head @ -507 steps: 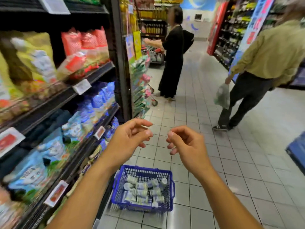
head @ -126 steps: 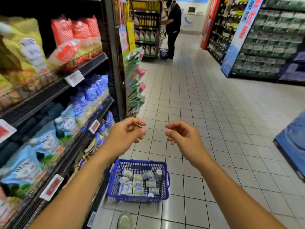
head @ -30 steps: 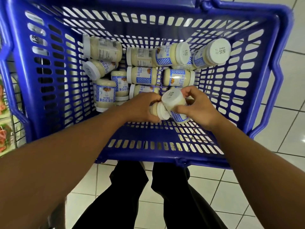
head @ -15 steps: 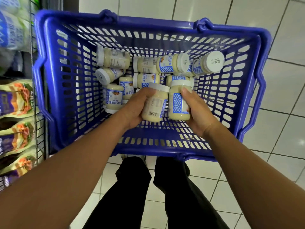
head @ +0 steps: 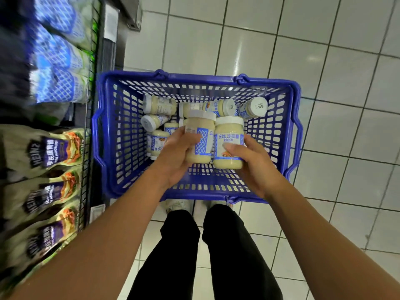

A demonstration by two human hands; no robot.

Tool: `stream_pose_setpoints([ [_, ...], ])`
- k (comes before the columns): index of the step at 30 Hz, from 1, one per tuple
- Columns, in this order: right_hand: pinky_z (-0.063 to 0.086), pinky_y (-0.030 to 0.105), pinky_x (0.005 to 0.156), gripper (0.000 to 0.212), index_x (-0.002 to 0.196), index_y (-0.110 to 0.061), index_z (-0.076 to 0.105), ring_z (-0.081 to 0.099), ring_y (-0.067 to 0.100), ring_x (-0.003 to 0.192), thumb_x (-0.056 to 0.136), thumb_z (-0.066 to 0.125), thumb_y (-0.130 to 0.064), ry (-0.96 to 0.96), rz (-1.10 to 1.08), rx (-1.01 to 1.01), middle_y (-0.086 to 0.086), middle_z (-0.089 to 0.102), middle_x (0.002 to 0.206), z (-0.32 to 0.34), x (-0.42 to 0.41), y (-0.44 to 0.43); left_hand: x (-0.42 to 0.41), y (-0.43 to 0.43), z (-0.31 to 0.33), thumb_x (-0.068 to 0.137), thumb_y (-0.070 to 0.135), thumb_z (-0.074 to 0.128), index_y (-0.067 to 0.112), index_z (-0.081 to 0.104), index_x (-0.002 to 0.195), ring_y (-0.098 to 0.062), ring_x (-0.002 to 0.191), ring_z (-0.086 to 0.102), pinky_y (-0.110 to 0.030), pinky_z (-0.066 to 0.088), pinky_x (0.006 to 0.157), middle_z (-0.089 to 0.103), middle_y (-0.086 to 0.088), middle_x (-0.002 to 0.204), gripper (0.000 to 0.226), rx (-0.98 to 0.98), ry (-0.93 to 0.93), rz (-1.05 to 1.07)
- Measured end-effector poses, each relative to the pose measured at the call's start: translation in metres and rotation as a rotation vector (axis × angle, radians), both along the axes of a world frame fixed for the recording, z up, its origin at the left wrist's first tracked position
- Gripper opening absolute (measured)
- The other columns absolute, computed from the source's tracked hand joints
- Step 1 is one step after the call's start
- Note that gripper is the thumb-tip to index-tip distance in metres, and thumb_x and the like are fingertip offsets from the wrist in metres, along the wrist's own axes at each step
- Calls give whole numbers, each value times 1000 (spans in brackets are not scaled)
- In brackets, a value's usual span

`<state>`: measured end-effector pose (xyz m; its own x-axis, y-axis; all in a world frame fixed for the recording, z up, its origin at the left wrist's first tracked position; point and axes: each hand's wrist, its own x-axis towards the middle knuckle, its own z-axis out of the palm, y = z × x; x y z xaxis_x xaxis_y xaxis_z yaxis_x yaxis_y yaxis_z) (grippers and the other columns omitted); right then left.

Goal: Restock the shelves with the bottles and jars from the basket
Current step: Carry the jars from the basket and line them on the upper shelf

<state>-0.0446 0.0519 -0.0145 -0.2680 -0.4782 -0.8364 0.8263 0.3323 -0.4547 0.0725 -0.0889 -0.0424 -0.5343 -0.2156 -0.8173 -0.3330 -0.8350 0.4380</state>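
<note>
Both jars have come up out of the basket since the moment before, and the right one has turned so its printed label now faces the camera. The left hand grips one jar with its fingers curled round the lower half of the body, and the right hand grips the other jar the same way, thumb across the label. The two jars are held upright, side by side and touching or nearly so, above the middle of the basket. Each is a clear, rounded jar filled with a pale cream-yellow spread, capped with a wide white lid and wrapped in a white label edged with a blue lattice pattern; the right jar's label carries blue characters and a small orange picture. More jars of the same kind lie on their sides in the far half of the basket, some stacked on one another, and one in the far right corner points its white lid at the camera. The basket is blue slotted plastic and stands on the pale tiled floor, right beside the wire-fronted shelf on the left. That shelf holds blurred blue-and-white packs above and green pouches with purple labels below. The person's black trouser legs stand just behind the basket.
</note>
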Motion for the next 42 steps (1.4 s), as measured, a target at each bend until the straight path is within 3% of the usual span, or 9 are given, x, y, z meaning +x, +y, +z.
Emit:
stream_pose_setpoints([
  [6, 56, 39, 77, 55, 129, 1, 56, 70, 30, 99, 81, 76, -16, 149, 55, 1, 18, 71, 115, 51, 16, -8, 4, 4, 52, 75, 6, 66, -6, 42, 140, -46, 119, 57, -58, 47, 101, 54, -32, 134, 70, 27, 52, 15],
  [11, 54, 52, 95, 60, 132, -1, 53, 68, 37, 111, 79, 77, -13, 162, -11, 25, 18, 70, 121, 108, 25, -12, 19, -1, 103, 84, 19, 64, 8, 60, 123, -30, 101, 71, -37, 59, 76, 73, -13, 112, 42, 7, 76, 25],
  [17, 55, 47, 92, 38, 130, -1, 54, 67, 38, 111, 93, 63, -4, 147, 17, -12, 19, 70, 121, 192, 26, -18, 30, -8, 189, 81, 28, 68, 4, 51, 137, -38, 119, 62, -51, 53, 95, 63, -21, 131, 63, -61, 116, 61],
  [22, 57, 42, 84, 56, 129, -4, 53, 69, 35, 105, 76, 72, -9, 221, 77, -103, 19, 70, 118, 262, 25, -30, 31, -5, 265, 84, 15, 58, 7, 61, 122, -22, 95, 72, -34, 58, 77, 75, -7, 101, 38, -146, 154, 120],
  [24, 57, 46, 86, 55, 125, -5, 55, 68, 39, 107, 74, 74, -11, 243, 111, -127, 21, 70, 118, 288, 22, -36, 33, -4, 297, 82, 11, 60, 9, 63, 115, -20, 90, 72, -34, 59, 79, 75, -5, 96, 33, -206, 171, 148],
  [29, 55, 53, 91, 61, 118, -13, 59, 69, 39, 103, 64, 82, -25, 290, 280, -194, 20, 71, 115, 353, 13, -47, 38, 4, 371, 84, -4, 62, 8, 59, 117, -27, 91, 67, -45, 50, 91, 72, -10, 98, 35, -288, 153, 303],
  [33, 56, 49, 87, 56, 114, -17, 61, 70, 36, 97, 64, 82, -28, 330, 428, -266, 18, 72, 111, 396, 16, -53, 54, 19, 423, 70, 0, 73, 11, 62, 114, -27, 91, 69, -34, 58, 76, 76, -6, 95, 47, -359, 182, 455],
  [36, 54, 45, 83, 43, 106, -26, 65, 71, 33, 94, 66, 81, -30, 341, 564, -354, 16, 73, 108, 426, 32, -57, 78, 36, 457, 74, 0, 65, 6, 58, 122, -24, 94, 71, -33, 58, 77, 74, -10, 103, 50, -406, 202, 571],
  [42, 56, 48, 86, 58, 117, -15, 60, 69, 39, 106, 65, 78, -32, 366, 828, -531, 16, 73, 111, 485, 92, -60, 145, 84, 521, 73, 3, 63, 7, 57, 124, -24, 95, 72, -35, 59, 81, 74, -10, 106, 51, -510, 168, 859],
])
